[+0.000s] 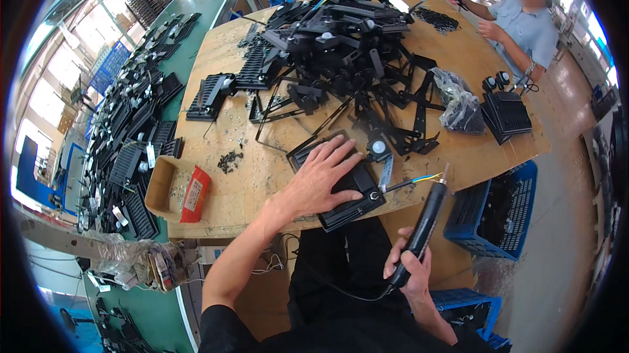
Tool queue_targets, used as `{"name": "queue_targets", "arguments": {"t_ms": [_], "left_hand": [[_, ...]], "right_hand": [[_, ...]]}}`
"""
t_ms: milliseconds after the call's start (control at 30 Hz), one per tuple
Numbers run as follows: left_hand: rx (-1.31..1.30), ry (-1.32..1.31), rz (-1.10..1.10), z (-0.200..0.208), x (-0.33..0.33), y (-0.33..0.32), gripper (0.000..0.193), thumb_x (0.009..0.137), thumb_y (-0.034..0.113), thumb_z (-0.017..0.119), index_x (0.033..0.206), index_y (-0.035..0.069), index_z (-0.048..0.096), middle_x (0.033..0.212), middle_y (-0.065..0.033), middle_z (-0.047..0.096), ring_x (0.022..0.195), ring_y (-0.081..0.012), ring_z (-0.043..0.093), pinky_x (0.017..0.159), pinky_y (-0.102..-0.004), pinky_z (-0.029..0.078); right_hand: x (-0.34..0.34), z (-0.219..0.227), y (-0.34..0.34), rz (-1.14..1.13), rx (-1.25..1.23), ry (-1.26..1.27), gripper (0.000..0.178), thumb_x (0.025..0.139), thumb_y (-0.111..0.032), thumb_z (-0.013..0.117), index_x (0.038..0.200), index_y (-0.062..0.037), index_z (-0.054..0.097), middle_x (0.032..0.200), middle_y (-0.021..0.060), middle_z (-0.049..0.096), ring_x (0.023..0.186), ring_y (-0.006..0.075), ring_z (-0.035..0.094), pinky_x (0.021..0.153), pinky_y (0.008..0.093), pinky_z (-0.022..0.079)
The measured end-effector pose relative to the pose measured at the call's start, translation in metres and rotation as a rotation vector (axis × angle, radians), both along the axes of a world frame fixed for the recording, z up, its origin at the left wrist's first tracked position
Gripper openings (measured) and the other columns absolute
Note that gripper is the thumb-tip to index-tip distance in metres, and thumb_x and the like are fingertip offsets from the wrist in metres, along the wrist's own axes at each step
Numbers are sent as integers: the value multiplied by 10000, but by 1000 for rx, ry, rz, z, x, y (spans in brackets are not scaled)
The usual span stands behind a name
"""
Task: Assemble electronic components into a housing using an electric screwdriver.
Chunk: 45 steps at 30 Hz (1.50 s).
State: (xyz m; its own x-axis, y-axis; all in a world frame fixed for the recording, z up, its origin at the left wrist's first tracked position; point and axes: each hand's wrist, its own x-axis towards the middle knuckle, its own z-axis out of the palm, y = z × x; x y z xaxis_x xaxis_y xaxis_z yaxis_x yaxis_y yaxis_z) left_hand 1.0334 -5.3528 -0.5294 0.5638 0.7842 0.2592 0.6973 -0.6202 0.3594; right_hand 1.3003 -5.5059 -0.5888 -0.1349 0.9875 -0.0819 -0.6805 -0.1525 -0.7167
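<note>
My left hand [318,179] lies flat, fingers spread, across a black floodlight housing [362,177] at the table's near edge. Next to it is a motion sensor [378,148] with a white dome. A short cable with coloured wire ends [426,177] sticks out to the right of the housing. My right hand [413,266] is wrapped round a black electric screwdriver [426,222], held upright and tilted, its bit pointing up and away from the housing. The screwdriver's cord loops back below the table edge.
A big heap of black floodlights and brackets [341,45] fills the table's far half. Loose screws [229,161] and a red-sided carton [193,196] lie left. A plastic bag [455,104] lies right, above a blue crate [495,212]. A co-worker [524,25] stands at far right.
</note>
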Motion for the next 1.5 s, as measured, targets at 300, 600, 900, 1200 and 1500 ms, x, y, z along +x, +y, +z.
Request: {"name": "queue_targets", "arguments": {"t_ms": [300, 600, 900, 1200, 1500], "left_hand": [[129, 108, -226, 8, 22, 29, 577, 836, 594, 744, 1246, 188, 743, 1124, -109, 599, 1137, -311, 551, 1069, -465, 392], [242, -2, 106, -10, 61, -6, 572, 839, 601, 737, 1104, 94, 718, 1125, -122, 599, 1123, -324, 531, 1030, -466, 406], [269, -28, 462, -15, 62, -40, 369, 973, 350, 699, 1203, 62, 688, 1106, -132, 652, 1074, -330, 577, 958, -459, 434], [95, -39, 426, -9, 25, -81, 317, 949, 236, 711, 1196, 43, 662, 985, -117, 620, 995, -309, 612, 879, -433, 483], [74, -54, 710, 3, -4, -110, 311, 961, 206, 707, 1201, 13, 662, 782, -118, 617, 654, -277, 685, 497, -378, 523]], "right_hand": [[-3, -14, 4, 44, 60, -51, 520, 963, -171, 701, 1377, 25, 455, 922, 145, 633, 641, 232, 689, 539, 341, 608], [-18, -24, 18, -230, 36, -255, 435, 1013, -156, 630, 1367, 16, 445, 1251, 226, 625, 720, 259, 724, 536, 300, 578], [-30, -21, 17, -242, 16, -386, 420, 1018, -124, 607, 1358, 15, 402, 982, 150, 626, 737, 252, 724, 539, 312, 580], [-33, -22, 28, -336, 28, -467, 455, 1017, -177, 605, 1385, 31, 437, 904, 124, 657, 705, 211, 695, 559, 303, 553], [-60, -3, 4, -320, 46, -623, 492, 976, -151, 619, 1385, 37, 422, 1193, 209, 586, 705, 224, 672, 577, 311, 587]]}}
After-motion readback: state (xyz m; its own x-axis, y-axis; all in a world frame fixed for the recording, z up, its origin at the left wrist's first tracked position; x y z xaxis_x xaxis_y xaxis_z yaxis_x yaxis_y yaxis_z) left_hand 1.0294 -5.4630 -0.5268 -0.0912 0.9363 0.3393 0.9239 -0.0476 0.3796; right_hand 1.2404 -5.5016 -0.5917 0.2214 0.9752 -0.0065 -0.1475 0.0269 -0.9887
